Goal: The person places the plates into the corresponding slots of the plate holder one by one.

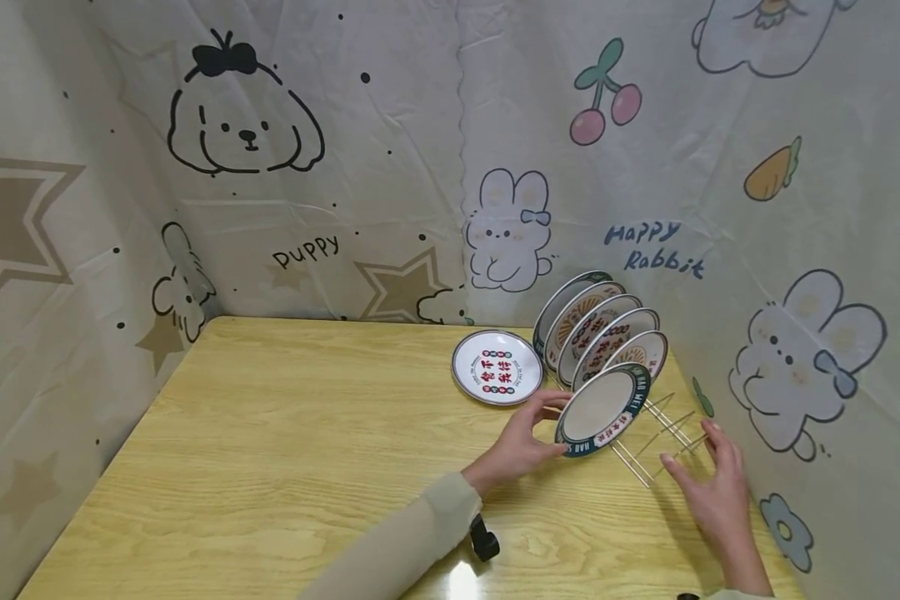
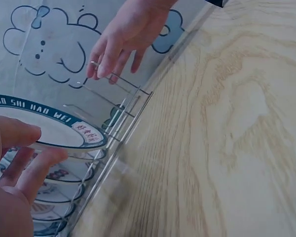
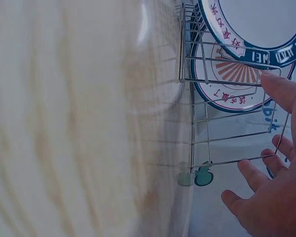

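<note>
My left hand [image 1: 521, 442] pinches a white plate with a dark green lettered rim [image 1: 600, 412] by its edge, fingers beneath and thumb near the rim. The plate is tilted above a metal wire dish rack [image 1: 630, 462]. Several patterned plates [image 1: 598, 321] lean in a row in the rack's far part. My right hand [image 1: 720, 492] holds the rack's near end, thumb at one side of the end wire and fingers at the other. In the right wrist view the thumb [image 3: 281, 91] meets a wire corner. How firmly it grips cannot be seen.
A white plate with red lettering [image 1: 497, 367] lies flat on the wooden table [image 1: 292, 433], left of the rack. A small black object [image 1: 483, 540] shows beside the left sleeve. Printed cloth [image 1: 390, 167] hangs behind the table and along its right side, close to the rack.
</note>
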`<state>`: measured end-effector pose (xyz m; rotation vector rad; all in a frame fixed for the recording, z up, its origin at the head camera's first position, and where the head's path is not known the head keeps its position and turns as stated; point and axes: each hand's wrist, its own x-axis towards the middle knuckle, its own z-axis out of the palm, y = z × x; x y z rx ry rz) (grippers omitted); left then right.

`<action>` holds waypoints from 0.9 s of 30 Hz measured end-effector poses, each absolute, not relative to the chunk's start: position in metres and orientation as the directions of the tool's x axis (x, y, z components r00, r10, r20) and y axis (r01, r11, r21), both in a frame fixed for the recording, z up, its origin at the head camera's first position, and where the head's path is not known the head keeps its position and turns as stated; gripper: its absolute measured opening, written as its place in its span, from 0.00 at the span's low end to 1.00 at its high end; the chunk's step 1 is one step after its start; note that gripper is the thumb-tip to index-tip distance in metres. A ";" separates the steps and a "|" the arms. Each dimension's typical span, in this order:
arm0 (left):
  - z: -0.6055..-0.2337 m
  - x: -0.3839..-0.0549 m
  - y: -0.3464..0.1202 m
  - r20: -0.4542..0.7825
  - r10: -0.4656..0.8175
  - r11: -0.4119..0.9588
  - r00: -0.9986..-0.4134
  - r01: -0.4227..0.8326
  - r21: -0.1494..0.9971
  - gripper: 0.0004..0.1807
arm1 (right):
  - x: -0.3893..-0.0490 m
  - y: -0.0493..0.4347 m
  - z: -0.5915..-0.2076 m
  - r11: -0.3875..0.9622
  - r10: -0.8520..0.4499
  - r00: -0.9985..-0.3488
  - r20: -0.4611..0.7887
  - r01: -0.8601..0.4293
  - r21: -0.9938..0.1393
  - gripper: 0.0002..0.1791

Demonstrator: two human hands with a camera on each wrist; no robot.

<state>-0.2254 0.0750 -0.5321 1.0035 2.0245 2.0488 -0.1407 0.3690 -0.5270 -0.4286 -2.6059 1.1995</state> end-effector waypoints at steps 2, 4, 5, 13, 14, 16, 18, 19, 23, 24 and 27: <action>-0.534 -0.226 0.079 0.390 0.496 -0.113 -0.775 0.388 0.915 0.45 | -0.141 0.369 -0.528 0.615 0.362 -0.928 0.086 0.169 -0.770 0.52; -0.534 -0.226 0.083 0.397 0.492 -0.109 -0.775 0.397 0.911 0.45 | -0.141 0.368 -0.529 0.612 0.363 -0.928 0.082 0.171 -0.772 0.52; -0.535 -0.226 0.085 0.396 0.490 -0.110 -0.776 0.396 0.912 0.45 | -0.141 0.367 -0.529 0.613 0.361 -0.929 0.083 0.169 -0.772 0.53; -0.531 -0.225 0.099 0.421 0.456 -0.090 -0.784 0.430 0.898 0.45 | -0.143 0.365 -0.528 0.624 0.342 -0.933 0.111 0.137 -0.770 0.52; -0.530 -0.224 0.101 0.424 0.451 -0.088 -0.785 0.433 0.897 0.45 | -0.143 0.365 -0.528 0.623 0.343 -0.933 0.110 0.139 -0.770 0.52; -0.529 -0.224 0.105 0.419 0.448 -0.081 -0.790 0.431 0.899 0.45 | -0.143 0.365 -0.528 0.625 0.345 -0.932 0.107 0.144 -0.767 0.52; -0.528 -0.223 0.108 0.416 0.446 -0.078 -0.793 0.429 0.900 0.45 | -0.142 0.365 -0.528 0.621 0.351 -0.931 0.098 0.153 -0.769 0.52; -0.528 -0.223 0.110 0.412 0.446 -0.075 -0.795 0.426 0.902 0.45 | -0.142 0.365 -0.527 0.618 0.355 -0.930 0.094 0.158 -0.770 0.52; -0.528 -0.224 0.117 0.420 0.441 -0.070 -0.793 0.437 0.897 0.44 | -0.141 0.366 -0.527 0.611 0.360 -0.929 0.088 0.163 -0.775 0.52; -0.529 -0.224 0.118 0.419 0.439 -0.067 -0.795 0.436 0.897 0.44 | -0.141 0.366 -0.526 0.611 0.359 -0.929 0.090 0.161 -0.775 0.52; -0.530 -0.225 0.122 0.416 0.432 -0.056 -0.800 0.437 0.898 0.44 | -0.140 0.368 -0.526 0.606 0.358 -0.929 0.093 0.155 -0.780 0.52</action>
